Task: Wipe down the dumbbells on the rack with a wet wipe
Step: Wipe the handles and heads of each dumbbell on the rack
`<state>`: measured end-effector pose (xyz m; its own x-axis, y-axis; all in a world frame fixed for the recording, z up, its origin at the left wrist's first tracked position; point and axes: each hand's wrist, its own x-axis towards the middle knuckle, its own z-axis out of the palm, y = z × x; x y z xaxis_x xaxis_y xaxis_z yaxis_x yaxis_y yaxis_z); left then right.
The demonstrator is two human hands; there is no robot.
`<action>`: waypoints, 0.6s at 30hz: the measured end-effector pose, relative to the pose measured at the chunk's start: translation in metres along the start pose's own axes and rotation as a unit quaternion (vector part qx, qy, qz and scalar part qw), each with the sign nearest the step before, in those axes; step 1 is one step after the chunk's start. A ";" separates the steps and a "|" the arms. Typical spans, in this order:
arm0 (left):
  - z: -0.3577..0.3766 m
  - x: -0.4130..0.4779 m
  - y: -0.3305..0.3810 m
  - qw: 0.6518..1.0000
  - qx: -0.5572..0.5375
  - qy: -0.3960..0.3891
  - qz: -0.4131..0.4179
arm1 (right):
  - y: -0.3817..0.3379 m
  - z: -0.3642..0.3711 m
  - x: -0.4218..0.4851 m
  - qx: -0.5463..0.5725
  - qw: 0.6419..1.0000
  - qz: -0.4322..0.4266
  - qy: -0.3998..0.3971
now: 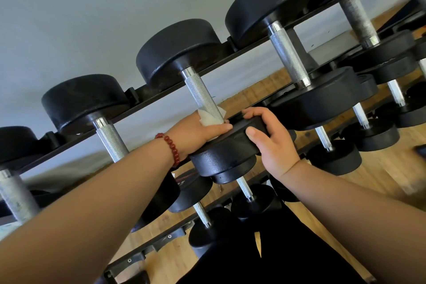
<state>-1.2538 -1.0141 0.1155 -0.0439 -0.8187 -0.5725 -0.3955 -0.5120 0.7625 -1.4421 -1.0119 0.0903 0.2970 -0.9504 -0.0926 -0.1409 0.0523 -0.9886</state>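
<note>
Black dumbbell head [191, 191], partial "5" marking

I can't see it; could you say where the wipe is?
Centre of the head view: the left hand holds the wipe round a dumbbell handle, beside the right hand.

Near the centre, the left hand [196, 132] holds a white wipe [211, 119] round the low end of a dumbbell [202, 94] handle on the rack [138, 99]. At 4 o'clock from it, the right hand [274, 145] grips that dumbbell's near head. Other weights [285, 53] sit toward 8 and 2 o'clock. A red bracelet [171, 147] circles the left wrist.
</note>
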 end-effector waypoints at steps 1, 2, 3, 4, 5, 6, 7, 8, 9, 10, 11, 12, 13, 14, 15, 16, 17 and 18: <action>-0.001 0.001 0.000 1.000 0.005 0.001 0.000 | 0.000 0.000 0.000 -0.003 1.000 -0.005 0.002; 0.000 0.003 0.000 1.000 0.001 0.018 0.001 | 0.001 0.000 0.001 -0.005 1.000 -0.010 0.004; 0.001 0.003 0.004 0.999 -0.017 0.042 -0.007 | 0.001 0.000 0.001 -0.006 1.000 -0.014 0.005; 0.003 0.004 0.008 0.997 -0.036 0.068 -0.020 | 0.002 0.000 0.001 -0.005 1.000 -0.014 0.006; 0.006 0.004 0.013 0.994 -0.037 0.093 -0.032 | 0.002 0.000 0.001 -0.003 1.000 -0.013 0.006; 0.008 0.003 0.015 0.993 -0.026 0.109 -0.033 | 0.002 0.000 0.002 -0.003 1.000 -0.014 0.005; 0.010 0.000 0.016 0.993 -0.011 0.115 -0.024 | 0.002 0.000 0.002 -0.003 1.000 -0.016 0.003; 0.010 -0.001 0.014 0.994 -0.004 0.112 -0.013 | 0.002 0.000 0.001 -0.003 1.000 -0.018 0.001; 0.010 -0.003 0.013 0.994 -0.008 0.108 -0.010 | 0.002 0.000 0.001 -0.005 1.000 -0.020 -0.001; 0.009 -0.004 0.010 0.995 -0.020 0.097 -0.008 | 0.002 0.000 0.001 -0.007 1.000 -0.022 -0.002; 0.007 -0.006 0.011 0.996 -0.030 0.087 -0.009 | 0.001 0.000 0.001 -0.010 1.000 -0.023 -0.002; 0.005 -0.004 0.009 0.996 -0.041 0.081 -0.009 | 0.002 0.000 0.001 -0.012 1.000 -0.025 -0.001; 0.005 -0.001 0.009 0.994 -0.056 0.090 -0.010 | 0.002 0.000 0.001 -0.012 1.000 -0.025 -0.001; 0.006 0.004 0.009 0.991 -0.080 0.111 -0.009 | 0.003 0.000 0.001 -0.012 1.000 -0.025 0.000; 0.008 0.007 0.012 0.985 -0.105 0.135 -0.011 | 0.003 0.000 0.002 -0.013 1.000 -0.025 0.000; 0.010 0.011 0.014 0.981 -0.125 0.151 -0.009 | 0.004 0.000 0.002 -0.016 0.999 -0.028 0.000; 0.011 0.014 0.014 0.978 -0.137 0.154 -0.008 | 0.005 -0.001 0.002 -0.018 0.999 -0.030 -0.001; 0.011 0.015 0.011 0.982 -0.129 0.140 0.000 | 0.005 -0.001 0.002 -0.018 0.999 -0.031 -0.001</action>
<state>-1.2686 -1.0294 0.1116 0.2252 -0.8396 -0.4943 -0.1494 -0.5311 0.8340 -1.4431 -1.0134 0.0851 0.3079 -0.9509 -0.0318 -0.1556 -0.0173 -0.9877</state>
